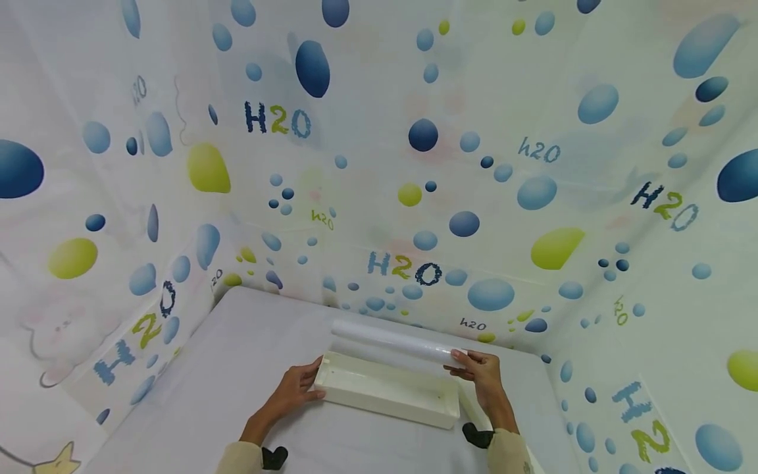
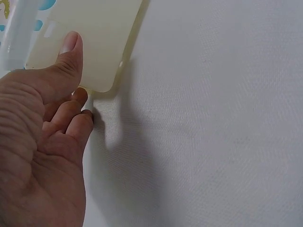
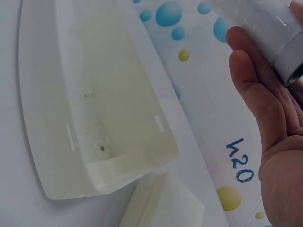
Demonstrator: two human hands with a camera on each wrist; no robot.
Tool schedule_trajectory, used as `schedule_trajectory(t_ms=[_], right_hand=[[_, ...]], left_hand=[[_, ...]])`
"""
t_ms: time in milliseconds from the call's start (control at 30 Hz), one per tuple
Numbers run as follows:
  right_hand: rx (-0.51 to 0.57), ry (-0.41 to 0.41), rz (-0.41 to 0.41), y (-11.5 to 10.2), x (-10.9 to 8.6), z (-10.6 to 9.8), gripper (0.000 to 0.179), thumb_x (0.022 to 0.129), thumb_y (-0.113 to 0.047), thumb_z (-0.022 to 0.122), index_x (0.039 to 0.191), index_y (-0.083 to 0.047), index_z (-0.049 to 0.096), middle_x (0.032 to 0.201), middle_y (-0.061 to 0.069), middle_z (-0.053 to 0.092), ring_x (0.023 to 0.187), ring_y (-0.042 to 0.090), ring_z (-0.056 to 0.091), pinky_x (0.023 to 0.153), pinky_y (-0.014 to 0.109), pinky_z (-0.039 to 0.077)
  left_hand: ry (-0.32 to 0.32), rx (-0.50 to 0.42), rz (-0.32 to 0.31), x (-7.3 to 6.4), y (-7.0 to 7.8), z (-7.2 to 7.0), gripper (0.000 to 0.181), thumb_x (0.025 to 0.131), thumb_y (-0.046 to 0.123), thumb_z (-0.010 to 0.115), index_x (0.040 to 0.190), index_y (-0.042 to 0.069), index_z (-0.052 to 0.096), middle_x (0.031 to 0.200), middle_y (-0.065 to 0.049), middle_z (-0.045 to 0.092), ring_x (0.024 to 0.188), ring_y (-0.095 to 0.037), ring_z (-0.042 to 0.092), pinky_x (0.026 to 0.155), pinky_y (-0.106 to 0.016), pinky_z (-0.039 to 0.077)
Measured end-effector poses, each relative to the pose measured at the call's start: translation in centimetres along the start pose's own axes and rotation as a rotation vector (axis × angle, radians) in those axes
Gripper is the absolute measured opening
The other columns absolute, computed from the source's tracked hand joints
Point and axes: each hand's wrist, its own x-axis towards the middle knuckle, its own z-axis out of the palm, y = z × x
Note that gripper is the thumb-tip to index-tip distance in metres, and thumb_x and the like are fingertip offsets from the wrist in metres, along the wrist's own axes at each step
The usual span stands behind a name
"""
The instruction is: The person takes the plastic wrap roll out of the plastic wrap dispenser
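Note:
A cream plastic box (image 1: 385, 390), long and open-topped, lies on the white table. My left hand (image 1: 293, 388) grips its left end; in the left wrist view, the thumb (image 2: 71, 52) lies on the box's outer face and the fingers are curled by its end. Behind and above the box is a long roll of clear film (image 1: 391, 341), whose right end my right hand (image 1: 482, 380) holds between thumb and fingers. In the right wrist view, the roll's open tube end (image 3: 291, 61) shows by the fingers. The box's inside (image 3: 118, 109) shows small holes and no roll.
Another long cream piece (image 3: 165, 203), perhaps the box's lid, lies by the box's right end, partly under my right arm. White tabletop (image 1: 237, 368) extends to the left. Patterned sheets (image 1: 379, 164) with blue and green dots enclose the table at the back and sides.

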Motion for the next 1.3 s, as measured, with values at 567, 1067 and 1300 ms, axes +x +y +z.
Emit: schedule_trajectory(t_ms=[567,1067,1300], right_hand=[[-0.024,0.015,0.061,1.3,2.3,0.5,0.045,0.094,-0.011,0.087,0.128,0.016,0.072,0.109,0.024,0.083,0.083,0.031,0.086,0.079,0.036,0.072],[-0.08,0.002,0.072,1.8,2.8,0.9,0.052,0.092,-0.011,0.089,0.129,0.019,0.07,0.107,0.023,0.083,0.085,0.033,0.085,0.077,0.035,0.072],[-0.331,-0.084,-0.02,1.2,3.3,0.7,0.046,0.095,-0.011,0.086,0.132,0.013,0.072,0.111,0.026,0.082,0.088,0.024,0.081,0.074,0.029,0.069]], left_hand=[[0.014,-0.018,0.018,-0.1,-0.3,-0.1,0.085,0.093,0.007,0.087,0.155,-0.022,0.037,0.162,-0.04,0.039,0.141,-0.06,0.051,0.112,-0.025,0.056],[0.0,-0.049,-0.028,-0.3,-0.5,0.1,0.086,0.094,0.01,0.086,0.157,-0.022,0.035,0.163,-0.04,0.036,0.143,-0.061,0.048,0.114,-0.039,0.057],[-0.004,-0.056,-0.013,-0.4,-0.7,0.0,0.087,0.094,0.01,0.086,0.157,-0.022,0.035,0.164,-0.039,0.034,0.143,-0.061,0.048,0.112,-0.025,0.057]])
